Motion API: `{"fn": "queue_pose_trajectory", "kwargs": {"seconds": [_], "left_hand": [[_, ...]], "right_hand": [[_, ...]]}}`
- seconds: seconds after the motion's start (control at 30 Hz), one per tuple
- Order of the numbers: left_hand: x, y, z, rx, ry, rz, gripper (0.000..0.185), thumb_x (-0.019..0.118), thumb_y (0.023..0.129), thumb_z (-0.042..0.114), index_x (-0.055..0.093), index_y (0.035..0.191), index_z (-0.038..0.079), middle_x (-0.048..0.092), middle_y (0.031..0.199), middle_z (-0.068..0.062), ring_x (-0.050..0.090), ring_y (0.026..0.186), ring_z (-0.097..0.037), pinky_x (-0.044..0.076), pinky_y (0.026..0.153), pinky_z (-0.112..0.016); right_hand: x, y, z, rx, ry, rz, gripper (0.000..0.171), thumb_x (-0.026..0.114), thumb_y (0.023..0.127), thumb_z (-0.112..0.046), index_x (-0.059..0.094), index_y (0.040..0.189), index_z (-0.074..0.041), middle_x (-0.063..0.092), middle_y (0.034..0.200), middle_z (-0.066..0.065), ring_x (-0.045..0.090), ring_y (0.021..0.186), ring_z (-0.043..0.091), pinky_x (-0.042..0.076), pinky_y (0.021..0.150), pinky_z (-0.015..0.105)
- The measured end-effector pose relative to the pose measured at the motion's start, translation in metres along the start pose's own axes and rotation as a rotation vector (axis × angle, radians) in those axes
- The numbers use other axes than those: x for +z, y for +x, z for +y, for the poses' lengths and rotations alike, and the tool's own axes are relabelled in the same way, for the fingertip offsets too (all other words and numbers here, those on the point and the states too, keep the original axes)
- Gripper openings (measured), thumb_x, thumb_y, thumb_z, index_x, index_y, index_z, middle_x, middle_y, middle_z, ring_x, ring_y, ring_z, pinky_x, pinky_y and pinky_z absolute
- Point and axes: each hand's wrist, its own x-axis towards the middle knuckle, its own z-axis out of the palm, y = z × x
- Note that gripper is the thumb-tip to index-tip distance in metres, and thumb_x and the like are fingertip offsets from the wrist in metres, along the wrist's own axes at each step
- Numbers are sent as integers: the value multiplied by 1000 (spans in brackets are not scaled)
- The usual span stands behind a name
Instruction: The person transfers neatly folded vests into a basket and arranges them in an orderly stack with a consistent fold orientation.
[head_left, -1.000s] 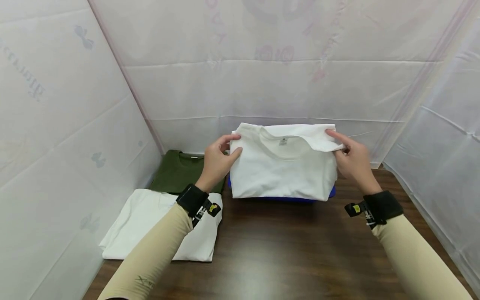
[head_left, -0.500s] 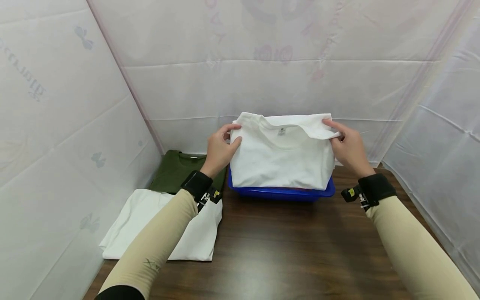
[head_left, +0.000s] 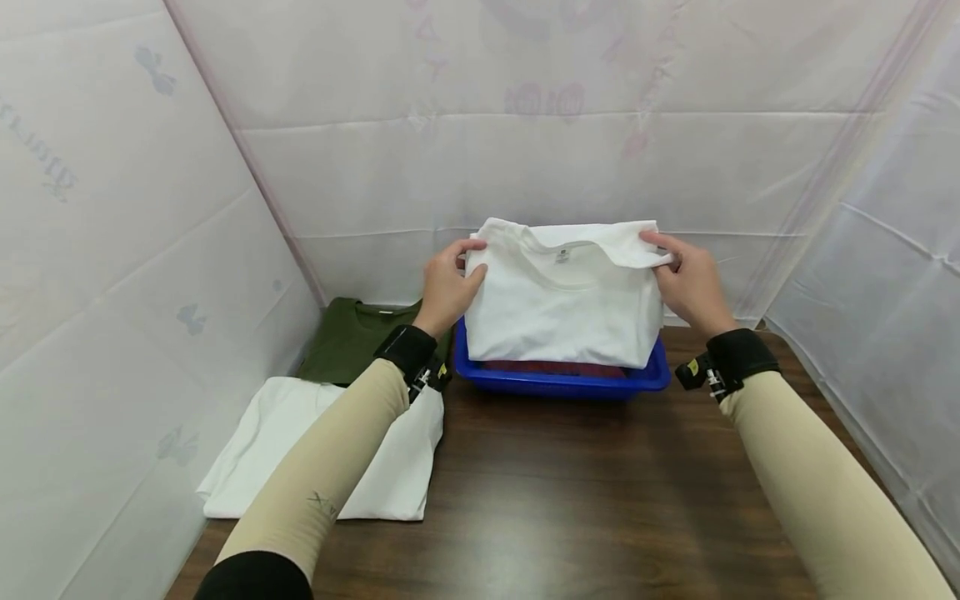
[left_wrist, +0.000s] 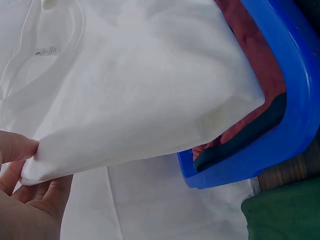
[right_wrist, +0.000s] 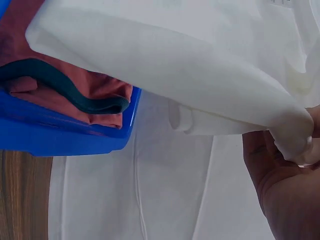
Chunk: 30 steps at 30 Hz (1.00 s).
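Both hands hold up a folded white T-shirt (head_left: 562,308) by its upper corners, collar and neck label toward the head camera. My left hand (head_left: 448,283) pinches the left corner between thumb and fingers; the left wrist view shows the thumb on top of the cloth (left_wrist: 125,90). At the other end my right hand (head_left: 693,283) grips the right corner, where the fabric bunches in the right wrist view. Below the shirt stands a blue bin (head_left: 555,385), its back part hidden by the cloth. Inside it lies a red garment (right_wrist: 75,85) with a dark green band (right_wrist: 65,90).
Left of the bin, a folded dark green T-shirt (head_left: 345,342) lies on the wooden table (head_left: 540,492). In front of it is another folded white garment (head_left: 390,467), partly covered by the left forearm. White sheeting (head_left: 360,183) walls the table at the back and sides.
The white T-shirt has moved up and away from me in both hands, over the bin. More of the blue rim and the red garment now shows beneath its lower edge.
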Motion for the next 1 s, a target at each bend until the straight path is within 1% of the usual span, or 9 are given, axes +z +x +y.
{"fn": "queue_pose_trajectory", "kwargs": {"seconds": [0.13,0.27,0.37,0.43,0.63,0.73,0.87,0.93,1.0], "left_hand": [[2,3,-2,-18,16,-18,30,73,91,4,73,121,4,74,115,-14,70,88,-27,54,74,-36],[3,3,-4,-41,39,-67,30,72,92,2,73,122,3,72,121,-16,71,93,-29,57,79,-40],[3,3,-7,-67,55,-105,31,71,93,2,72,124,3,71,123,-17,71,96,-30,58,82,-41],[4,3,-9,-86,60,-124,32,71,93,3,72,125,3,71,123,-17,72,96,-30,58,83,-42],[7,0,-18,-146,59,-195,35,70,93,2,71,127,3,70,125,-17,70,99,-28,58,84,-40],[9,-3,-23,-162,77,-225,34,71,92,2,72,127,3,70,112,-16,64,90,-25,53,78,-33],[13,-7,-31,-180,103,-252,33,72,91,3,74,124,2,67,94,-14,53,79,-22,42,69,-29],[15,-8,-34,-196,100,-264,33,73,90,3,74,123,2,69,98,-14,54,81,-21,45,72,-29],[17,-10,-37,-208,103,-281,32,74,91,3,74,123,2,71,106,-16,58,87,-24,50,79,-33]], "right_hand": [[1,0,1,28,3,-26,49,51,99,2,63,143,-13,40,62,7,33,44,17,29,44,26],[3,-1,4,59,11,-70,50,50,99,2,61,145,-14,52,73,16,33,44,16,31,44,27],[5,-1,7,78,27,-100,49,50,100,2,61,145,-13,65,97,21,34,44,15,32,45,26],[7,-1,8,89,35,-116,49,50,99,2,61,145,-12,66,110,22,36,46,15,33,45,26],[15,-5,14,129,23,-158,48,51,98,3,62,144,-10,62,106,22,38,49,17,34,46,26],[19,-8,18,143,34,-187,48,51,99,3,61,144,-9,61,114,22,38,49,17,34,46,26],[24,-12,25,145,36,-243,47,52,99,3,60,145,-7,61,111,23,40,50,17,36,47,26],[26,-13,27,166,25,-278,47,52,100,1,59,146,-8,60,108,23,42,52,18,37,49,27],[27,-15,28,194,20,-309,47,52,101,0,57,147,-8,59,118,24,43,56,20,38,51,27]]}}
